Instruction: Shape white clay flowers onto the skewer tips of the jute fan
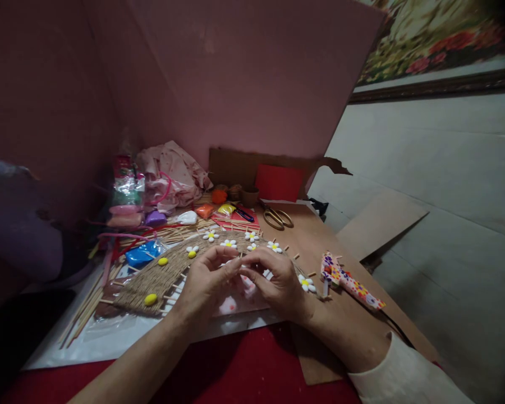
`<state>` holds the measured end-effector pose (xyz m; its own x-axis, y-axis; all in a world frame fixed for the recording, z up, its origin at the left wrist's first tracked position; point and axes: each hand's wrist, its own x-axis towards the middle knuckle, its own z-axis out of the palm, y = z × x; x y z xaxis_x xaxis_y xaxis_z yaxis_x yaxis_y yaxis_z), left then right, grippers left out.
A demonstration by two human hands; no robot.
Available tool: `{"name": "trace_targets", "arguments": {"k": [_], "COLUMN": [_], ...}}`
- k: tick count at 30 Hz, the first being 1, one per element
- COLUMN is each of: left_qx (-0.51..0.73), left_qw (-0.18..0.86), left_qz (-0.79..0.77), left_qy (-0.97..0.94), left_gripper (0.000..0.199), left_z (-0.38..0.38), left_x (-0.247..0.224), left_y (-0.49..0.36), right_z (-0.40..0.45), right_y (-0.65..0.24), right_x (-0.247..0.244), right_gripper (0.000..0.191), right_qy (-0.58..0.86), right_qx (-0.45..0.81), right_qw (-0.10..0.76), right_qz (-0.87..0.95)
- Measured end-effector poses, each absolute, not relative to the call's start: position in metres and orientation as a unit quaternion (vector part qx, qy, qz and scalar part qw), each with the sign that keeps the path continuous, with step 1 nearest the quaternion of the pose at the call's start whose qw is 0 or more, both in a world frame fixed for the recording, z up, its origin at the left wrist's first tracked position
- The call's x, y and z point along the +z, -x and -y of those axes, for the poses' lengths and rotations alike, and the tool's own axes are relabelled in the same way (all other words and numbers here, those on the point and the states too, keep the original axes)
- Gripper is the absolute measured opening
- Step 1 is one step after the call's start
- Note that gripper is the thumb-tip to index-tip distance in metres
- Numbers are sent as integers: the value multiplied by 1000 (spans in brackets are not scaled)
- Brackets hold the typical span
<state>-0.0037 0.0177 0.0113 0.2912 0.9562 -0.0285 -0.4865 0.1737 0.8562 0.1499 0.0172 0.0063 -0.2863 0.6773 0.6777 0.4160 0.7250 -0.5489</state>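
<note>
My left hand [208, 278] and my right hand [278, 280] meet fingertip to fingertip, each closed in a pinch. Whatever lies between the fingers is too small or hidden to make out. Beneath and behind them spreads an arch woven of brown twine [141, 286] on thin wooden sticks. White flowers with yellow centres, such as one flower [306, 283] at the right end, sit along it. Toward the left the arch bears bare yellow ovals, one yellow oval [150, 299] near its end. A pink and white patterned piece [228, 306] shows below my hands.
Packets of coloured clay, including a blue packet [143, 253] and a white packet [187, 217], lie behind the arch. Gold-handled scissors [278, 217] rest on brown board [307, 224]. A flower-patterned glue gun [353, 285] is at right. Loose sticks [84, 308] lie at left.
</note>
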Motion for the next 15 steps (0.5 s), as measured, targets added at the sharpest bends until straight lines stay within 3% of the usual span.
{"name": "trace_targets", "arguments": {"k": [15], "left_qx": [485], "left_qw": [689], "left_qz": [-342], "left_qy": [-415], "left_gripper": [18], "left_z": [-22], "left_x": [6], "left_y": [5], "right_z": [-21], "right_y": [-152], "right_x": [5], "right_gripper": [3], "right_qy": [337], "right_qx": [112], "right_qw": [467], "right_qz": [810]}}
